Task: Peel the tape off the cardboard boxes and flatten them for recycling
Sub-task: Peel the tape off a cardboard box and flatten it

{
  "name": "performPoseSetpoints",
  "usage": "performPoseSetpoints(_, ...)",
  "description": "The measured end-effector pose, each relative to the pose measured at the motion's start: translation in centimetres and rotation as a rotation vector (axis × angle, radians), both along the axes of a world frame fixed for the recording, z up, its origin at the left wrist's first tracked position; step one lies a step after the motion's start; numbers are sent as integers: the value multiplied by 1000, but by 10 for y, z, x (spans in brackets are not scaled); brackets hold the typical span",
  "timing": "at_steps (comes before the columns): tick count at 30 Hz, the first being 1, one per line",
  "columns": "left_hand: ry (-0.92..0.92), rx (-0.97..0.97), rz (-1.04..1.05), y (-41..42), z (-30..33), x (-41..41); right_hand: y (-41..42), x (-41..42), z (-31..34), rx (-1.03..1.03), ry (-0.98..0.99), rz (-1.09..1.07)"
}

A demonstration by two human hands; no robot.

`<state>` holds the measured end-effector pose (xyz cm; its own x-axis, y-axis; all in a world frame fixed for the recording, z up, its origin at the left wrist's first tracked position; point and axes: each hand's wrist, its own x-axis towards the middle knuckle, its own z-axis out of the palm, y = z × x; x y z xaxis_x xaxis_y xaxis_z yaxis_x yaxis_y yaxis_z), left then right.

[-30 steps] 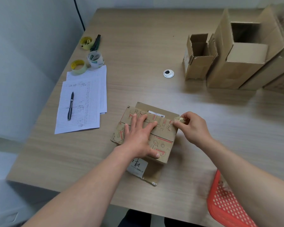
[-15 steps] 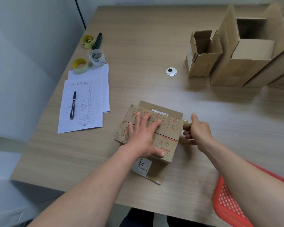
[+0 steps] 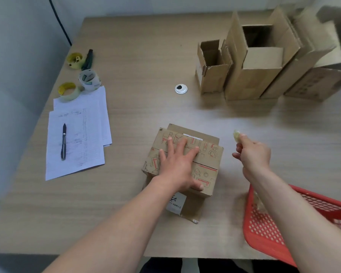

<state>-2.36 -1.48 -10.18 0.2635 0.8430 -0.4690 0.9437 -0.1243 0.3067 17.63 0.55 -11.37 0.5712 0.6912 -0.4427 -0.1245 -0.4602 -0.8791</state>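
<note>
A printed cardboard box (image 3: 187, 156) sits on the wooden table (image 3: 138, 56) a little in from its near edge, roughly midway along it. The left hand (image 3: 178, 166) lies flat on top of the box with straight, spread fingers pressing the closed flaps, thumb near the box's near right corner. The right hand (image 3: 251, 156) is lifted clear of the box, just beside its right side, and pinches a small crumpled wad of tape (image 3: 236, 134) between thumb and forefinger, the other fingers curled. A red mesh basket (image 3: 264, 229) overhangs the near right corner of the table, under the right forearm. Three open cardboard boxes (image 3: 252, 75) stand along the far right edge. Toward the left edge lie sheets of paper (image 3: 81, 138) with a pen (image 3: 63, 141) on them, and tape rolls (image 3: 89, 79) just beyond.
</note>
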Motion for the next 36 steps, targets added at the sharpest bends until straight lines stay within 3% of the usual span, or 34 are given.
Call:
performPoseSetpoints(8, 63, 27, -102, -4, 3, 58, -67, 57, 23, 88, -178, -40)
performPoseSetpoints(13, 83, 36, -99, -6, 5, 73, -104, 78, 11, 14, -263, -101)
performPoseSetpoints(22, 95, 39, -106, -10, 8, 75, -143, 76, -39, -204, -740, 245)
performPoseSetpoints(30, 101, 41, -109, -11, 7, 74, -145, 81, -62, -193, -1070, 482)
performPoseSetpoints(36, 106, 37, -100, -11, 7, 74, -142, 75, -60, -262, -1158, 680)
